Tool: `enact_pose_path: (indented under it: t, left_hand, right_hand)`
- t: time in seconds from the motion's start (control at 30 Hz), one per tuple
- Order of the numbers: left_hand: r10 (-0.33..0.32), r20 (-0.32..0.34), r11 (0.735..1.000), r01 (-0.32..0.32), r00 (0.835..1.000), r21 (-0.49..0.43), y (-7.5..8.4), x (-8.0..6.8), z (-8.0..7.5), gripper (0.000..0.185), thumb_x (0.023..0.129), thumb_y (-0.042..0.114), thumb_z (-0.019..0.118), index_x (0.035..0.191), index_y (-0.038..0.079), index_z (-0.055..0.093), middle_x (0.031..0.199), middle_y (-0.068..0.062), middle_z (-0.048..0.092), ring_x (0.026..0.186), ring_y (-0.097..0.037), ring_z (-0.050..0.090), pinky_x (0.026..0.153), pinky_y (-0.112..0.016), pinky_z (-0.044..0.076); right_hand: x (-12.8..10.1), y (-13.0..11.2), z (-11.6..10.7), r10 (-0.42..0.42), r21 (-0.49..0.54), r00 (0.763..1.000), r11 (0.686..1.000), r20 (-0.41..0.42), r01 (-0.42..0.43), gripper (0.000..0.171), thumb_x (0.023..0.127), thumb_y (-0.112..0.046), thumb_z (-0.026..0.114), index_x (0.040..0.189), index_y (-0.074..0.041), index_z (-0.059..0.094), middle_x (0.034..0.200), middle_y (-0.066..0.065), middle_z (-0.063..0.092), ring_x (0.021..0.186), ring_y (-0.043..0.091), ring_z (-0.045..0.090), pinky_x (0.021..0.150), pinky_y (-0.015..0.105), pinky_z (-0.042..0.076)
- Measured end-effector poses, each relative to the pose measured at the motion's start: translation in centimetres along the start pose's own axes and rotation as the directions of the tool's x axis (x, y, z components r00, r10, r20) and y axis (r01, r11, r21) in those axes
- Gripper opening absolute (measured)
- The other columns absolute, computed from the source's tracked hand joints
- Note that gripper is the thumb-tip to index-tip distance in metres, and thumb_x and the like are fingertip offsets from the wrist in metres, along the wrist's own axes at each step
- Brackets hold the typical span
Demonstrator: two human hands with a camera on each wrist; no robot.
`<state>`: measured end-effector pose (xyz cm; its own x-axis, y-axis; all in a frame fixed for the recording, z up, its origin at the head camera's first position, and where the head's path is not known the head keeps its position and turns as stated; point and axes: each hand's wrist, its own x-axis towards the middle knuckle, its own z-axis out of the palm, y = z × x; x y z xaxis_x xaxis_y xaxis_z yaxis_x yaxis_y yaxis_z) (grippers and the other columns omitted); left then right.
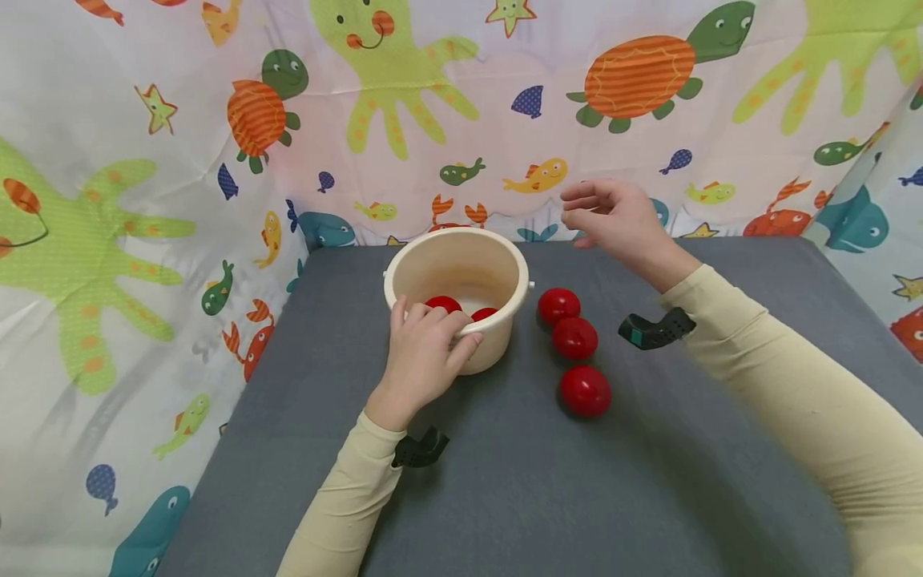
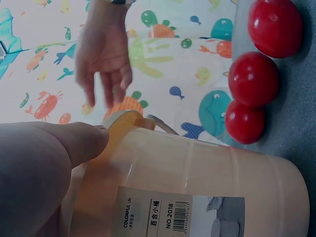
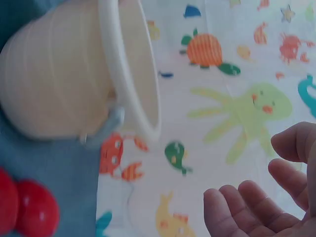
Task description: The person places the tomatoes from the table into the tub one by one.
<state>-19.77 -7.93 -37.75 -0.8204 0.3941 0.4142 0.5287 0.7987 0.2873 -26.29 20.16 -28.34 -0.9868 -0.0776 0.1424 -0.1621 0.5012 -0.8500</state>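
A cream plastic bucket (image 1: pixel 493 346) stands upright at the back of the table, its label (image 2: pixel 180 212) facing the left wrist camera. My left hand (image 1: pixel 425 344) grips its near rim, thumb outside and fingers over the edge. Inside the bucket, two shiny red round things, tomato-like (image 1: pixel 443 304), show partly over the rim. Three more lie in a row right of the bucket: a far one (image 1: pixel 558 306), a middle one (image 1: pixel 574 338) and a near one (image 1: pixel 585 391). My right hand (image 1: pixel 620 224) is raised in the air right of the bucket, fingers loosely bent, holding nothing.
The grey table (image 1: pixel 505 497) ends at a curtain (image 1: pixel 534 136) printed with sea animals, which hangs close behind the bucket and along both sides. Black straps with camera mounts (image 1: pixel 658 328) sit on both wrists. The bucket's handle (image 3: pixel 103 129) hangs at its side.
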Motion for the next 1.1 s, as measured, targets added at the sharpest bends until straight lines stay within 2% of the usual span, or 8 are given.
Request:
enact_pose_path:
  t: [0.17,0.4,0.57,0.67,0.83,0.93,1.03,1.1]
  left_hand:
    - [-0.004,-0.001,1.000,0.004,1.000,-0.002,0.0,0.0,-0.1,0.019,0.095,0.033,0.071,0.105,0.017,0.076,0.101,-0.005,0.076,0.105,-0.031,0.058,0.118,-0.067,0.021]
    - [-0.014,0.007,1.000,0.014,1.000,-0.008,0.0,0.0,-0.2,0.019,0.095,0.032,0.071,0.105,0.017,0.076,0.101,-0.006,0.076,0.105,-0.031,0.058,0.118,-0.068,0.019]
    - [-0.013,0.009,1.000,0.014,1.000,-0.010,0.1,0.0,-0.1,0.019,0.095,0.033,0.070,0.106,0.018,0.076,0.101,-0.004,0.076,0.105,-0.031,0.058,0.118,-0.067,0.019]
    - [-0.008,0.011,1.000,0.008,1.000,-0.010,0.0,0.0,-0.1,0.020,0.095,0.033,0.070,0.106,0.018,0.076,0.100,-0.004,0.076,0.105,-0.030,0.057,0.118,-0.067,0.019]
    - [-0.004,0.006,1.000,0.004,1.000,-0.008,0.0,0.0,-0.1,0.020,0.095,0.033,0.070,0.106,0.018,0.075,0.100,-0.004,0.075,0.105,-0.030,0.058,0.119,-0.067,0.019]
    - [-0.004,0.007,1.000,0.005,1.000,-0.010,0.0,0.0,-0.1,0.019,0.095,0.033,0.069,0.106,0.018,0.075,0.100,-0.004,0.075,0.105,-0.029,0.057,0.119,-0.067,0.018]
    - [-0.005,0.005,1.000,0.005,1.000,-0.016,0.0,-0.1,-0.1,0.019,0.095,0.033,0.069,0.106,0.018,0.075,0.100,-0.003,0.075,0.105,-0.029,0.057,0.119,-0.067,0.018]
    - [-0.006,0.005,1.000,0.007,1.000,-0.013,0.0,-0.1,-0.1,0.019,0.096,0.033,0.069,0.106,0.018,0.075,0.100,-0.004,0.075,0.105,-0.030,0.057,0.119,-0.067,0.018]
  right_hand:
    - [-0.7,2.5,-2.1,0.012,-0.019,1.000,1.000,-0.017,-0.012,0.039,0.100,-0.030,0.062,0.131,-0.006,0.061,0.124,0.010,0.066,0.090,0.000,0.065,0.069,0.019,0.059]
    - [-1.6,5.9,-3.2,0.066,-0.053,0.998,0.996,0.005,-0.066,0.043,0.101,-0.032,0.062,0.133,-0.004,0.059,0.112,-0.004,0.068,0.088,-0.005,0.064,0.070,0.020,0.060]
    - [-2.3,8.3,-3.0,0.112,-0.063,0.993,0.992,0.022,-0.110,0.044,0.102,-0.032,0.061,0.136,-0.004,0.058,0.122,0.007,0.069,0.086,-0.010,0.064,0.071,0.022,0.061]
    - [-2.8,9.6,-2.7,0.143,-0.069,0.988,0.988,0.058,-0.138,0.047,0.102,-0.032,0.060,0.139,-0.003,0.055,0.132,0.018,0.064,0.086,-0.011,0.062,0.073,0.024,0.061]
    - [-3.6,11.2,-1.6,0.177,-0.069,0.977,0.983,0.119,-0.170,0.050,0.103,-0.033,0.058,0.141,-0.002,0.052,0.137,0.025,0.059,0.087,-0.011,0.061,0.077,0.026,0.062]
    - [-4.0,12.1,-0.8,0.201,-0.059,0.968,0.979,0.148,-0.194,0.050,0.103,-0.032,0.059,0.141,-0.001,0.052,0.137,0.024,0.059,0.091,-0.005,0.063,0.078,0.026,0.062]
    - [-4.3,13.1,0.2,0.215,-0.046,0.961,0.977,0.175,-0.210,0.051,0.103,-0.032,0.059,0.141,0.000,0.051,0.138,0.024,0.058,0.106,0.015,0.066,0.079,0.029,0.062]
    - [-4.5,13.7,0.8,0.223,-0.035,0.956,0.975,0.193,-0.220,0.051,0.103,-0.031,0.059,0.142,0.000,0.050,0.138,0.025,0.057,0.116,0.029,0.064,0.080,0.031,0.063]
